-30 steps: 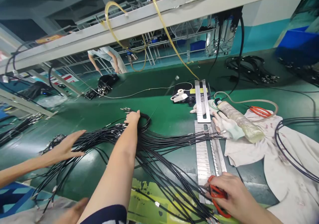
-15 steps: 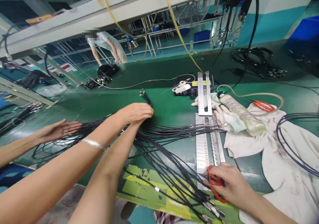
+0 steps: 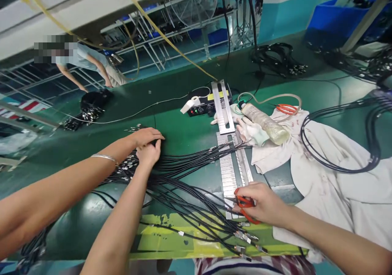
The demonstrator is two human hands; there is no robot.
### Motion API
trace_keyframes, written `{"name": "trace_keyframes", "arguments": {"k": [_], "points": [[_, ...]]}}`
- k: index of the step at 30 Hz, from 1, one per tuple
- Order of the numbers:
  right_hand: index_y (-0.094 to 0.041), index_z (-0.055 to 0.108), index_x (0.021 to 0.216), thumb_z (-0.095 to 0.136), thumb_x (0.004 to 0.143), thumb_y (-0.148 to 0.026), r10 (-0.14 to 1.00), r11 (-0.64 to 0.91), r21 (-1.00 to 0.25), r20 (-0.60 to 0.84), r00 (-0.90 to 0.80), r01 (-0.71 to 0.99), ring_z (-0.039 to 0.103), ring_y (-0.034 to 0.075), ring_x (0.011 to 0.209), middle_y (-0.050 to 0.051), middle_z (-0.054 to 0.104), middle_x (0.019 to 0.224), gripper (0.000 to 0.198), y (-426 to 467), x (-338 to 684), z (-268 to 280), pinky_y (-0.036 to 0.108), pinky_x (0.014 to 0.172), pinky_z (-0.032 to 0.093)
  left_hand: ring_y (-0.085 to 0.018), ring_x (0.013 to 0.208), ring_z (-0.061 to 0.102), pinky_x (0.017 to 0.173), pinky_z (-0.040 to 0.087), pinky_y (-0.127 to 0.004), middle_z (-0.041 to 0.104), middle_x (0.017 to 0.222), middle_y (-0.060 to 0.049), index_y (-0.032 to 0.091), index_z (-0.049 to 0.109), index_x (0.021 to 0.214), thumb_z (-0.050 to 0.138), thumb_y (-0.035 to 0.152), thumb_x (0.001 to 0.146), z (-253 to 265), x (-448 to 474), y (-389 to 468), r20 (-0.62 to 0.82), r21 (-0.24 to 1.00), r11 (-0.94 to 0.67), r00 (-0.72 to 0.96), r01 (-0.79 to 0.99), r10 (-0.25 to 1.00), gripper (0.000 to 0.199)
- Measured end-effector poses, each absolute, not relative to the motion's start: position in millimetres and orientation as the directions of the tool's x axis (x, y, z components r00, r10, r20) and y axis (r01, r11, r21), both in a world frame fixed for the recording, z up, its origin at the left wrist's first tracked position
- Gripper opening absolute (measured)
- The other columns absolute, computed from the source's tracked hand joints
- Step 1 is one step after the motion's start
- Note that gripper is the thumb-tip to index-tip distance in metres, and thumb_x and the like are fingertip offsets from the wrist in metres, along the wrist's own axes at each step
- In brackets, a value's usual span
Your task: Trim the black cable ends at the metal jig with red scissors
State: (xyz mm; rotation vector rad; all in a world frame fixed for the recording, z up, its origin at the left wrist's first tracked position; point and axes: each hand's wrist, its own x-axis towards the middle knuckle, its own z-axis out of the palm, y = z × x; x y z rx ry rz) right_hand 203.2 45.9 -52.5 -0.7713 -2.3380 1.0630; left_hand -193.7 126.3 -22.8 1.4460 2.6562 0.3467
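My right hand [image 3: 260,203] is closed on red-handled scissors [image 3: 245,203]; their dark blades lie over the lower end of a ruled metal plate [image 3: 227,173]. My left hand [image 3: 148,154] curls around some black cables [image 3: 183,165], thumb up, close against a co-worker's hand [image 3: 148,136] with a silver bracelet on that arm. Between the two hands the grip is partly hidden. Cables fan out rightward in two groups: one crosses the plate, the other reaches metal connectors [image 3: 243,236] near the front edge. More metal cable ends [image 3: 127,165] lie left of my left hand.
Behind the plate are a slotted metal bracket [image 3: 223,107] and a black control box [image 3: 199,105]. A wrapped bottle [image 3: 266,124], a white glove [image 3: 252,131], white cloth [image 3: 324,185] and coiled cable [image 3: 306,144] lie right. Another person [image 3: 92,63] bends over cables across the bench.
The view has turned right, shifting everything left. A co-worker's open hand at far left is gone from view. The upright cable ends above the paired hands now lie lower and leftward.
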Motion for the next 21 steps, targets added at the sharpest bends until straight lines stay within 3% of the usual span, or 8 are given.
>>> {"name": "trace_keyframes", "arguments": {"k": [2,5,9,12,15,18,21], "points": [[-0.02,0.051,0.067,0.066,0.086,-0.04,0.656,0.512,-0.807,0.146,-0.741,0.295,0.039,0.008,0.055,-0.006,0.049,0.059,0.031,48,204,-54,0.022,0.059,0.033,-0.027,0.119,0.057,0.099,0.049,-0.051,0.055,0.134,-0.012,0.016,0.055,0.129,0.06,0.033,0.095,-35,-179,103,0.068,0.218,0.411,-0.434,0.885,0.899,0.039],[-0.02,0.05,0.066,0.066,0.086,-0.042,0.657,0.484,-0.824,0.119,-0.745,0.295,0.036,0.009,0.055,-0.007,0.046,0.058,0.034,51,205,-55,0.022,0.058,0.031,-0.027,0.131,0.047,0.114,0.034,-0.044,0.052,0.14,-0.011,0.02,0.058,0.128,0.056,0.027,0.095,-53,-149,78,0.025,0.241,0.163,-0.174,0.957,0.984,0.035],[-0.02,0.05,0.065,0.065,0.086,-0.047,0.656,0.473,-0.828,0.104,-0.747,0.3,0.037,0.009,0.057,-0.006,0.045,0.059,0.037,51,204,-54,0.022,0.059,0.031,-0.027,0.112,0.056,0.099,0.043,-0.041,0.063,0.115,-0.009,0.022,0.06,0.12,0.045,0.035,0.097,-62,-125,74,0.005,0.296,-0.02,0.019,0.955,1.0,0.031],[-0.02,0.048,0.064,0.065,0.086,-0.045,0.662,0.48,-0.821,0.11,-0.741,0.307,0.035,0.009,0.056,-0.006,0.045,0.058,0.037,50,203,-52,0.022,0.058,0.03,-0.024,0.093,0.059,0.086,0.047,-0.036,0.063,0.094,-0.006,0.021,0.061,0.1,0.046,0.037,0.095,-61,-125,79,0.007,0.322,-0.085,0.087,0.943,0.996,0.023],[-0.02,0.048,0.062,0.067,0.084,-0.046,0.668,0.505,-0.8,0.125,-0.733,0.324,0.036,0.008,0.054,-0.006,0.046,0.056,0.039,48,201,-50,0.022,0.057,0.03,-0.024,0.086,0.059,0.079,0.047,-0.035,0.06,0.086,-0.005,0.021,0.056,0.088,0.041,0.038,0.096,-61,-125,76,0.058,0.317,-0.104,0.09,0.943,0.994,0.023],[-0.02,0.051,0.062,0.068,0.082,-0.048,0.662,0.553,-0.76,0.15,-0.735,0.343,0.04,0.009,0.053,-0.005,0.05,0.055,0.038,47,199,-51,0.022,0.059,0.033,-0.026,0.091,0.059,0.079,0.046,-0.038,0.061,0.093,-0.008,0.022,0.054,0.091,0.04,0.041,0.096,-63,-115,66,0.126,0.296,-0.117,0.083,0.948,0.989,0.025],[-0.021,0.054,0.064,0.072,0.077,-0.05,0.654,0.598,-0.714,0.172,-0.737,0.364,0.043,0.009,0.053,-0.005,0.052,0.056,0.037,46,197,-55,0.022,0.061,0.035,-0.03,0.101,0.058,0.083,0.047,-0.041,0.064,0.108,-0.01,0.023,0.055,0.106,0.061,0.052,0.084,-65,-102,62,0.151,0.264,-0.162,0.126,0.951,0.981,0.037]]}}
